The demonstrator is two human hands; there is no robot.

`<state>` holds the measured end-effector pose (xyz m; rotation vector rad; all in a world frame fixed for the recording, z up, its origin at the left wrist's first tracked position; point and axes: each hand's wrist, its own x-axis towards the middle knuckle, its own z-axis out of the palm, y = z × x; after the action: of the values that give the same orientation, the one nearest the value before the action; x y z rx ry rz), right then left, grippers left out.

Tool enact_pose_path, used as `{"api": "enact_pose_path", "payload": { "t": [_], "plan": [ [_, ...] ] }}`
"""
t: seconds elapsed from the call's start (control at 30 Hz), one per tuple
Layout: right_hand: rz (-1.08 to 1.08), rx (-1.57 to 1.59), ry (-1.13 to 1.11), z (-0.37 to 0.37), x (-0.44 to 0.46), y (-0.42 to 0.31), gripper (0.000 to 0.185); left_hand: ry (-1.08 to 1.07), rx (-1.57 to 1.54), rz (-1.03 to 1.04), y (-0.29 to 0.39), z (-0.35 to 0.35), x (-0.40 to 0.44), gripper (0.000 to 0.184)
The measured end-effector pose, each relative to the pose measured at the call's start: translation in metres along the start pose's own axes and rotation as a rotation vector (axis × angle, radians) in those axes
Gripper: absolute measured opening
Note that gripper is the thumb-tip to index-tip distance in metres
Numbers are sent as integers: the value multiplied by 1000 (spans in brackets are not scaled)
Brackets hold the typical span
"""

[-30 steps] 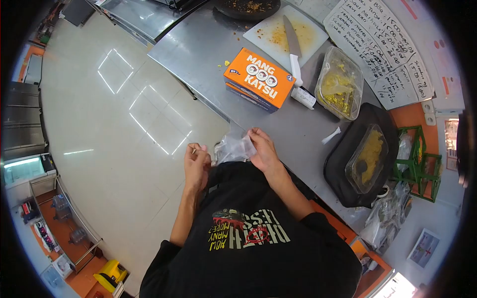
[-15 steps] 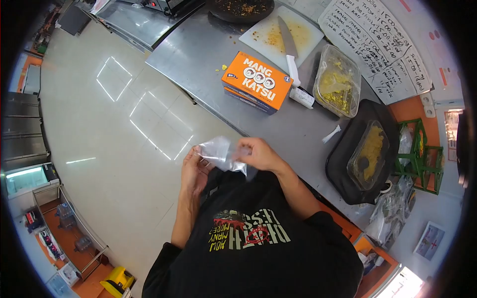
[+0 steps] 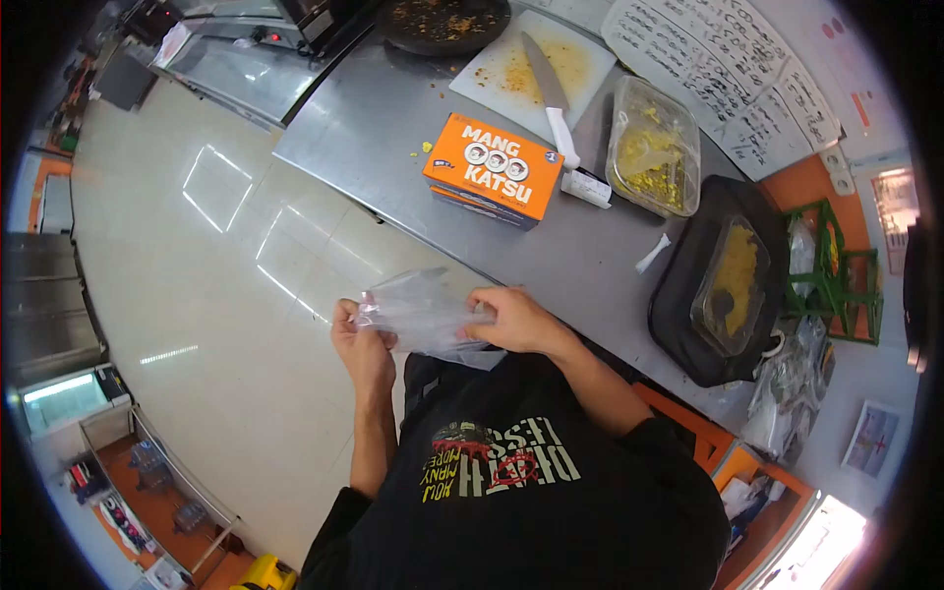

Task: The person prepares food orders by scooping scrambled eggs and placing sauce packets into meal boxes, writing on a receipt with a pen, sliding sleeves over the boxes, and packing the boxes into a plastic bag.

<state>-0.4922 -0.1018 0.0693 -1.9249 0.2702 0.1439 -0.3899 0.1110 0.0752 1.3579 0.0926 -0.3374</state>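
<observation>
A clear plastic bag [image 3: 423,307] stretches between my two hands, in front of my chest and beside the counter's edge. My left hand [image 3: 364,344] pinches its left end. At the other side, the fingers of my right hand [image 3: 513,320] are closed on the bag. Beyond it on the counter sits an orange box [image 3: 494,169] printed "MANG KATSU", which seems to rest on another one. To the right of the box lies a small white printed roll or packet [image 3: 587,188].
A knife [image 3: 546,81] lies on a white cutting board [image 3: 597,61] with food crumbs. Near it are a dark stone mortar [image 3: 442,39] and a clear container of yellow food [image 3: 652,147]. A black tray [image 3: 678,295] holds another container. Handwritten sheets [image 3: 723,74] line the wall.
The bag has been spread wider between my hands. My left hand has moved left and slightly down, and the view has shifted a little.
</observation>
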Motion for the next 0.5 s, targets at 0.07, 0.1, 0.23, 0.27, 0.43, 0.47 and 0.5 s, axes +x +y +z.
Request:
{"api": "enact_pose_path", "payload": {
  "t": [0.07, 0.1, 0.23, 0.27, 0.43, 0.47, 0.5],
  "plan": [
    [38, -85, 69, 16, 4, 33, 23, 15, -58, -15, 12, 4, -3, 36],
    [23, -88, 189, 7, 9, 30, 21, 28, -27, -11, 7, 3, -4, 36],
    [-71, -45, 519, -15, 13, -34, 14, 105, 3, -59, -13, -13, -7, 34],
    [-111, -43, 573, -19, 11, -47, 12, 129, -32, -80, -12, -13, -4, 33],
    [-180, -236, 521, -3, 5, -14, 10, 84, -82, -49, 5, -22, 4, 30],
    [-205, -268, 577, -2, 4, -10, 10, 94, -84, -57, 7, -18, -1, 30],
    [-94, -147, 555, -11, 5, -15, 10, 74, -8, -53, 8, -12, -3, 29]
  ]
}}
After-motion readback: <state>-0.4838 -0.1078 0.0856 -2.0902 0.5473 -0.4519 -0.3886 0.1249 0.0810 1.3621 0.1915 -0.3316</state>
